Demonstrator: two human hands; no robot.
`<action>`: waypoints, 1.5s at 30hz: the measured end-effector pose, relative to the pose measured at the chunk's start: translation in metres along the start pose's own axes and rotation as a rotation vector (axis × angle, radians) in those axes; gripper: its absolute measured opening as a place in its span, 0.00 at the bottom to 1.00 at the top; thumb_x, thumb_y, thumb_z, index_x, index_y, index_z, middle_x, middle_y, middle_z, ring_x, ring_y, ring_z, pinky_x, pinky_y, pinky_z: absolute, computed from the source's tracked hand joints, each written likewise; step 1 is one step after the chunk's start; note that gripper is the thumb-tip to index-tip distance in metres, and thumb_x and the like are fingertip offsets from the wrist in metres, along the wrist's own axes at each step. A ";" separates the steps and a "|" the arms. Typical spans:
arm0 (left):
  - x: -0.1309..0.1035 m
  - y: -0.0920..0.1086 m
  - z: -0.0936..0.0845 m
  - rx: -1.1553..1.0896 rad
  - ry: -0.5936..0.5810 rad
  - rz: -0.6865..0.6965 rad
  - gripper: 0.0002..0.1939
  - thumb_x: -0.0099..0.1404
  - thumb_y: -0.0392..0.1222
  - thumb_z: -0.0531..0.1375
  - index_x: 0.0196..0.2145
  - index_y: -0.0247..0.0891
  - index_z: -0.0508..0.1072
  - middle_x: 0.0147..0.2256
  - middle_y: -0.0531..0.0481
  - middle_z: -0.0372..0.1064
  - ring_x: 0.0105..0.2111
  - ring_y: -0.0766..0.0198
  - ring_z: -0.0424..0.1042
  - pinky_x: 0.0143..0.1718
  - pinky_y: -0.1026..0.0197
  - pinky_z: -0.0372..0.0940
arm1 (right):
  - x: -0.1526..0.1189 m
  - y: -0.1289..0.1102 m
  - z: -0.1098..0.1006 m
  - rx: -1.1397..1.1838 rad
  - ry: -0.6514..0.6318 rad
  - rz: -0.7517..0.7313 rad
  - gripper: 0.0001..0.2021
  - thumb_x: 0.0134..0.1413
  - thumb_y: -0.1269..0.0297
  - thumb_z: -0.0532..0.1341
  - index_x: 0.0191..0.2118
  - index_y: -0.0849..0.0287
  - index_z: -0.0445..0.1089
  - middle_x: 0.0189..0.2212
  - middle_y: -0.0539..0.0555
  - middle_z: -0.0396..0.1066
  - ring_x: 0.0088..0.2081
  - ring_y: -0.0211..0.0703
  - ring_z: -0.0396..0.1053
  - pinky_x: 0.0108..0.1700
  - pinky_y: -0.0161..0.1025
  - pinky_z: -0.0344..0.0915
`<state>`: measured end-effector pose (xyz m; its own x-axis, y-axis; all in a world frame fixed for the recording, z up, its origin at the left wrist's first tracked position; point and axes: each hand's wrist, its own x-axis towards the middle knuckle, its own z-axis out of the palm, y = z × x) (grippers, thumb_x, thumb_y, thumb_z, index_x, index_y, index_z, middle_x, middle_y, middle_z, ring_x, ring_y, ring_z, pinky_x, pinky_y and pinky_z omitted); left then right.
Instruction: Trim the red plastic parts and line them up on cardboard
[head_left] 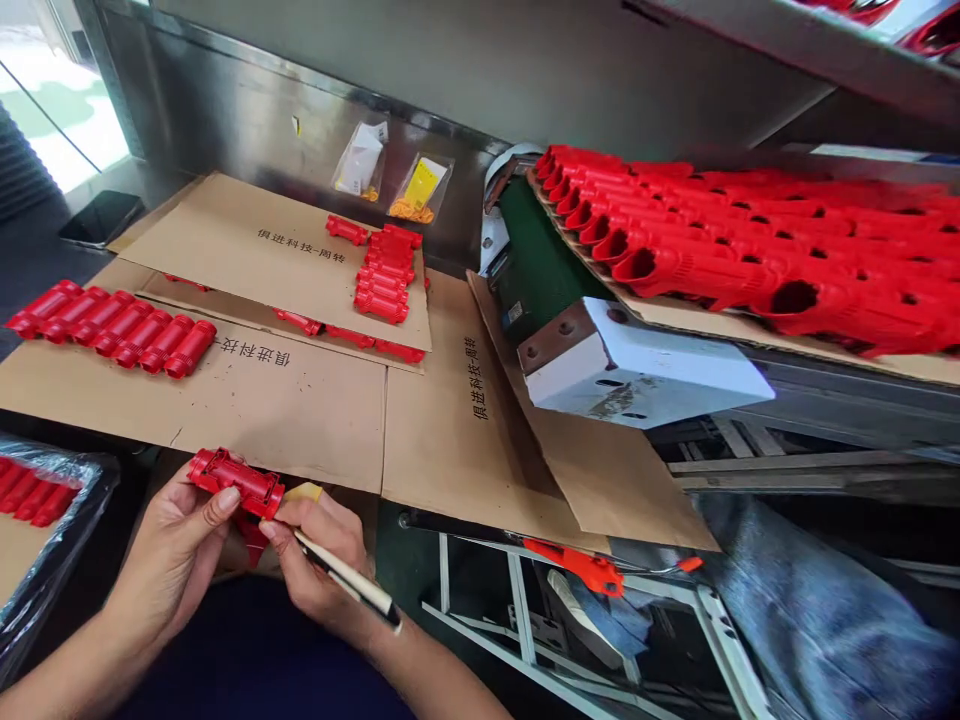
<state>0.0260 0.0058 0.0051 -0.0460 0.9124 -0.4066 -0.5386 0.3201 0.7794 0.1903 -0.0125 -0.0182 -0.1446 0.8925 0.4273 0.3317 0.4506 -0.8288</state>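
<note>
My left hand (184,540) is closed round the left part of a red plastic part (238,482), thumb on its near side. The part lies level just beyond the near edge of the cardboard. At its right end, the fingers of my right hand (319,545) touch it and grip a thin cream-coloured stick with a dark end (349,580), which slants down to the right. A small yellow piece (306,492) shows by my right fingers; whether it belongs to the stick is unclear. Below the part, more red plastic is partly hidden by my hands.
A row of red parts (112,328) lies on the cardboard (315,410) at left. Stacked red parts (386,272) sit on an upper sheet. Many red housings (720,240) fill the conveyor side at right. A phone (101,218) and two small bags (421,190) are farther back.
</note>
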 end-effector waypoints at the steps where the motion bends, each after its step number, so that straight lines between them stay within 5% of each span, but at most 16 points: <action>1: 0.000 0.001 -0.002 0.003 0.011 0.010 0.21 0.47 0.45 0.84 0.37 0.38 0.85 0.36 0.47 0.82 0.37 0.61 0.80 0.42 0.66 0.77 | 0.001 0.001 -0.002 0.063 -0.013 0.085 0.13 0.74 0.61 0.61 0.36 0.57 0.76 0.26 0.52 0.77 0.27 0.40 0.74 0.32 0.35 0.72; 5: 0.001 0.002 -0.014 0.008 0.000 0.021 0.27 0.53 0.44 0.82 0.50 0.39 0.85 0.40 0.44 0.84 0.40 0.57 0.84 0.45 0.61 0.79 | 0.005 0.002 -0.022 0.072 0.006 0.255 0.15 0.76 0.59 0.60 0.35 0.56 0.76 0.22 0.49 0.77 0.27 0.40 0.76 0.34 0.35 0.73; 8: 0.003 0.004 -0.017 -0.020 -0.020 0.020 0.30 0.55 0.44 0.81 0.55 0.43 0.81 0.39 0.46 0.84 0.36 0.56 0.85 0.43 0.59 0.80 | 0.005 -0.005 -0.039 -0.028 0.009 0.079 0.05 0.72 0.66 0.65 0.46 0.55 0.79 0.36 0.53 0.86 0.42 0.45 0.82 0.46 0.39 0.77; 13: 0.006 0.008 -0.018 -0.024 -0.079 0.017 0.22 0.60 0.44 0.78 0.50 0.43 0.80 0.43 0.45 0.83 0.34 0.57 0.85 0.36 0.62 0.80 | 0.006 -0.013 -0.041 0.112 -0.076 -0.301 0.19 0.72 0.74 0.64 0.65 0.60 0.72 0.51 0.59 0.85 0.56 0.45 0.82 0.57 0.38 0.80; 19: 0.002 0.011 -0.021 -0.048 -0.090 -0.045 0.23 0.62 0.44 0.77 0.55 0.44 0.82 0.46 0.41 0.84 0.35 0.59 0.84 0.39 0.62 0.80 | 0.006 -0.005 -0.028 0.174 -0.046 -0.275 0.17 0.70 0.71 0.67 0.61 0.54 0.78 0.54 0.59 0.82 0.46 0.43 0.84 0.50 0.38 0.84; 22: 0.002 0.015 -0.018 -0.075 -0.115 -0.152 0.23 0.63 0.45 0.75 0.56 0.41 0.83 0.43 0.39 0.84 0.30 0.61 0.80 0.28 0.65 0.76 | 0.008 -0.006 -0.026 0.193 -0.073 -0.292 0.18 0.71 0.71 0.67 0.63 0.53 0.77 0.50 0.59 0.84 0.48 0.46 0.84 0.50 0.41 0.84; 27: 0.004 0.021 -0.012 -0.112 -0.196 -0.342 0.21 0.63 0.45 0.71 0.53 0.36 0.86 0.34 0.39 0.81 0.15 0.72 0.63 0.13 0.71 0.55 | 0.015 -0.013 -0.024 0.212 -0.183 -0.352 0.18 0.72 0.70 0.67 0.63 0.54 0.76 0.50 0.57 0.84 0.47 0.45 0.85 0.49 0.41 0.85; 33: 0.005 0.018 -0.013 -0.058 -0.147 -0.356 0.20 0.62 0.45 0.71 0.51 0.36 0.86 0.38 0.37 0.82 0.24 0.60 0.77 0.12 0.68 0.56 | 0.020 -0.017 -0.024 0.228 -0.257 -0.354 0.13 0.71 0.73 0.67 0.58 0.59 0.78 0.50 0.60 0.84 0.49 0.46 0.84 0.50 0.41 0.85; 37: 0.006 0.016 -0.014 -0.063 -0.162 -0.373 0.22 0.62 0.45 0.71 0.52 0.35 0.86 0.37 0.37 0.82 0.23 0.62 0.75 0.12 0.71 0.52 | 0.018 -0.015 -0.023 0.204 -0.240 -0.375 0.13 0.71 0.72 0.67 0.58 0.59 0.77 0.49 0.61 0.84 0.48 0.46 0.84 0.49 0.41 0.85; 45: 0.005 0.017 -0.011 -0.055 -0.167 -0.371 0.22 0.63 0.45 0.71 0.53 0.35 0.86 0.40 0.34 0.83 0.29 0.55 0.81 0.17 0.66 0.65 | 0.016 -0.012 -0.021 0.234 -0.237 -0.344 0.19 0.69 0.74 0.68 0.62 0.57 0.76 0.51 0.60 0.84 0.50 0.47 0.84 0.51 0.43 0.84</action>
<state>0.0073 0.0126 0.0106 0.2941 0.7682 -0.5687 -0.5374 0.6250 0.5662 0.2033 -0.0038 0.0061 -0.4271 0.6589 0.6193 0.0121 0.6890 -0.7247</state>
